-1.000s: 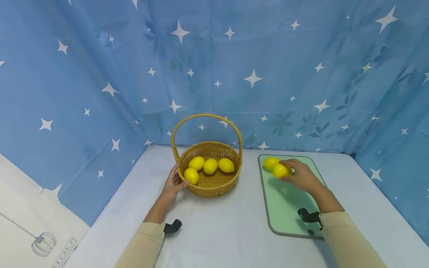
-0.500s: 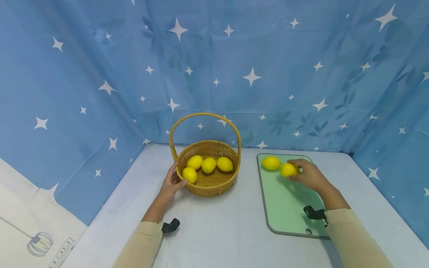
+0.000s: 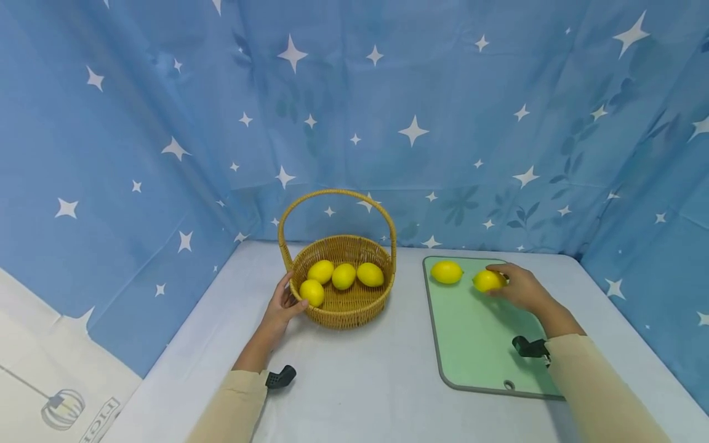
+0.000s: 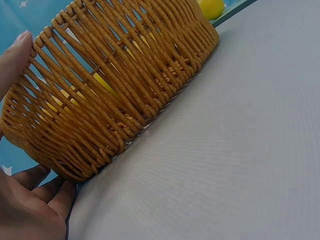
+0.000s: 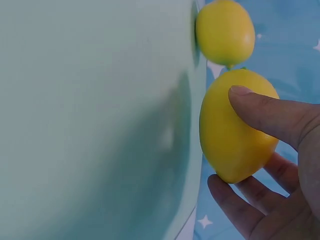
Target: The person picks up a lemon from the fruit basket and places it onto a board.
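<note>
Right hand (image 3: 520, 289), right of frame: grip holds a lemon (image 3: 488, 281) at upper end of green board (image 3: 473, 344), contact with board unclear. Second lemon (image 3: 446, 272) just left, lying on board. Left hand (image 3: 281, 306), center-left: grip spread wide, holding left side of wicker basket (image 3: 344, 319); four lemons (image 3: 343, 277) inside. White tabletop (image 3: 360, 387) below, starry blue curtain (image 3: 332, 86) behind.

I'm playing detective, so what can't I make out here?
Head view: near right corner of board, behind right sleeve.
Head view: some lettering, cut off by bottom edge.
Right wrist view: part of held lemon, behind right grip.
Left wrist view: lemons in basket, mostly behind its wall.
</note>
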Demonstrator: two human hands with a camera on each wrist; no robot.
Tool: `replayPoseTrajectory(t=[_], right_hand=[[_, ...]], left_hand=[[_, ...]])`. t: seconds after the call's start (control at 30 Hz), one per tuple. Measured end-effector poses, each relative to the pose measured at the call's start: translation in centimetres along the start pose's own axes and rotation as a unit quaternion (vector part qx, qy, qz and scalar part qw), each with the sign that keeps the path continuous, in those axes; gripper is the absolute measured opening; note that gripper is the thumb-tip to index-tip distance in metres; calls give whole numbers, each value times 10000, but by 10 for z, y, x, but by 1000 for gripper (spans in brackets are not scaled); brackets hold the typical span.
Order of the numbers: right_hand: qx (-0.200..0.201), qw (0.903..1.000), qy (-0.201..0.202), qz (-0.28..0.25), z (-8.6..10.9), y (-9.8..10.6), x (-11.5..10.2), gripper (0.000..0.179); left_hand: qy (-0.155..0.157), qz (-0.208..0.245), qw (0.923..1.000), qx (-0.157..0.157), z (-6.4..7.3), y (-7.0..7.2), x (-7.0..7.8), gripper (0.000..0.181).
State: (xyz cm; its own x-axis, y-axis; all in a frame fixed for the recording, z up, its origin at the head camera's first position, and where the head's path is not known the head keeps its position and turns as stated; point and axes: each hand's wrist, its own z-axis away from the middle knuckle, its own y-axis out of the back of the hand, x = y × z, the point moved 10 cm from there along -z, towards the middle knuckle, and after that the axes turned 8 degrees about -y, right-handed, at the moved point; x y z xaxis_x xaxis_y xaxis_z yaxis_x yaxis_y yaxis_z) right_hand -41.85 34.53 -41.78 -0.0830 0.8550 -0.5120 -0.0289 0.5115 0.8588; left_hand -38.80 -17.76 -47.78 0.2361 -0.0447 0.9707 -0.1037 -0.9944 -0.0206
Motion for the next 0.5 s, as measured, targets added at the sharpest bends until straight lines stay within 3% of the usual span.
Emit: replayPoseTrajectory(t=[0.5], right_hand=[[67,9996,-238,-162,-19,13,21,65]], left_hand=[[22,-42,10000,42,2,0,1,84]])
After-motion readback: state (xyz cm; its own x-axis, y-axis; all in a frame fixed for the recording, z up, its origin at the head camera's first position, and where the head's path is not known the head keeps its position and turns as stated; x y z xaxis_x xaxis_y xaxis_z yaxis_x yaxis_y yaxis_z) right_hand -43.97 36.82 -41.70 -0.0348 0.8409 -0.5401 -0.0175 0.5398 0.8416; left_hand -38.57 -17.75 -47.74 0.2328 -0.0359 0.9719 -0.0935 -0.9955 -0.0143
